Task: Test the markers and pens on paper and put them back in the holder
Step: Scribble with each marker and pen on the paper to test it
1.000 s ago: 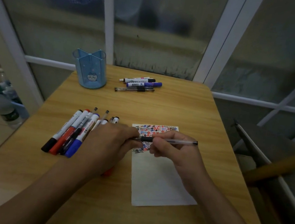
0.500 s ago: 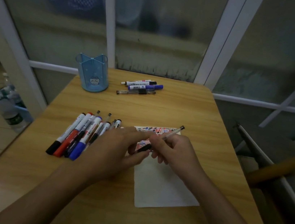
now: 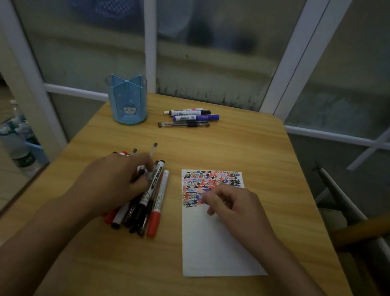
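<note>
Moving left hand (image 3: 114, 181) onto marker pile (image 3: 148, 206), pen gone

A home study corner is suggested by a small wood-grain desk (image 3: 238, 154) set against white-framed frosted glass panels (image 3: 217, 38), with plastic water bottles (image 3: 17, 145) kept on the floor

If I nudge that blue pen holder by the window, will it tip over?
Probably not easily: the blue pen holder stands upright on a broad base on the flat table. It looks like thin plastic and empty, so likely light; a nudge would probably slide it.
</note>
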Tool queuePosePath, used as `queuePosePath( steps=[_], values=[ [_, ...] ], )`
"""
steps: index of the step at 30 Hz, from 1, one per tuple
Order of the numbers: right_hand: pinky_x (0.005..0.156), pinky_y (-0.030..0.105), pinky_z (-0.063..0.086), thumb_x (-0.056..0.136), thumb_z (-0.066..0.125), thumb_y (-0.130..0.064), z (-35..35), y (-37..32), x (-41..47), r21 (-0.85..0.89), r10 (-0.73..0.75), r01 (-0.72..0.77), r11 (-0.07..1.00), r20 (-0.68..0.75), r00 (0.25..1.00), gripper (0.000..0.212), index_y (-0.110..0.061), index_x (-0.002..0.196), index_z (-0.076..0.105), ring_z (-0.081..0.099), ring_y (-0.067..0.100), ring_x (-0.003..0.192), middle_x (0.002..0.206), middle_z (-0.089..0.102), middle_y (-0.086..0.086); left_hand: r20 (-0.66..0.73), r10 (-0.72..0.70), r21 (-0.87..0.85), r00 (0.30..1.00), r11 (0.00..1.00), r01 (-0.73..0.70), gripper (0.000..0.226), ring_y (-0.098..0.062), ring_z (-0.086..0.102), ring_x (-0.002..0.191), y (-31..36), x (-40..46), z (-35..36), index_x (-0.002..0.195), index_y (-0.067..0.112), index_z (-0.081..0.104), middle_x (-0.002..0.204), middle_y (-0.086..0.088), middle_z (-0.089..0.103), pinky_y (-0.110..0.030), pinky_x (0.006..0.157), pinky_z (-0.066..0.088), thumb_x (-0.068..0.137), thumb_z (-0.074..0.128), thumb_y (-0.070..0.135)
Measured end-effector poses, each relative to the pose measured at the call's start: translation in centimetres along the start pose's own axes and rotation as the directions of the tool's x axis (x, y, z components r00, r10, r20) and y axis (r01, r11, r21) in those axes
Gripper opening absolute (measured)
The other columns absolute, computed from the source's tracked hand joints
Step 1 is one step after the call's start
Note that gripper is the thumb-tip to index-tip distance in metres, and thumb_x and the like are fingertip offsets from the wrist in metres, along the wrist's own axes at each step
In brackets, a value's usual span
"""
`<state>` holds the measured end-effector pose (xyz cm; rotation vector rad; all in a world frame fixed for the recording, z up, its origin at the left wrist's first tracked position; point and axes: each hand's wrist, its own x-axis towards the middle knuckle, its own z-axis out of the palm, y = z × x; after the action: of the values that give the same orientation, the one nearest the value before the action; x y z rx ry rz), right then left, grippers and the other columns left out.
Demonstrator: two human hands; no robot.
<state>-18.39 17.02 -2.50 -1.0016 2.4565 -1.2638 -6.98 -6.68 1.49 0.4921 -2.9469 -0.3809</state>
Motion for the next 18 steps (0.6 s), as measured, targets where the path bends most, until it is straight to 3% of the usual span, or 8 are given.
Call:
queuePosePath(
  steps=[9,14,18],
  values=[
    [0.056,0.018,0.039,0.098,0.059,-0.034,0.19,0.05,0.19,-0.044,-0.011,0.011,0.999,-0.010,1.000,0.021,-0.028,0.086,0.075,0.056,0.002,0.058,0.071,0.070,-0.014,0.098,0.040,0.024,0.994,0.999,-0.042,0.006,-0.007,0.048,0.076,-0.46,-0.23,0.26,0.098,0.037,0.053,0.084,0.009,0.054,-0.035,0.062,0.051,0.093,0.052,0.034],
    [0.055,0.016,0.038,0.096,0.062,-0.034,0.25,0.18,0.11,-0.073,-0.039,0.038,0.997,-0.010,0.999,0.019,-0.027,0.083,0.074,0.056,0.003,0.057,0.069,0.070,-0.012,0.104,0.068,-0.002,0.992,0.998,-0.068,0.007,-0.007,0.050,0.077,-0.74,-0.27,0.19,0.100,0.039,0.054,0.086,0.010,0.055,-0.028,0.057,0.044,0.094,0.051,0.038],
    [0.054,0.016,0.040,0.095,0.063,-0.033,0.35,0.19,0.16,-0.072,-0.049,0.048,0.996,-0.008,0.999,0.017,-0.027,0.085,0.074,0.058,0.003,0.058,0.069,0.070,-0.012,0.092,0.053,-0.005,0.994,0.999,-0.052,0.009,-0.006,0.052,0.073,-0.70,-0.25,0.16,0.101,0.040,0.055,0.081,0.009,0.057,-0.033,0.061,0.051,0.094,0.051,0.041]
  ],
)
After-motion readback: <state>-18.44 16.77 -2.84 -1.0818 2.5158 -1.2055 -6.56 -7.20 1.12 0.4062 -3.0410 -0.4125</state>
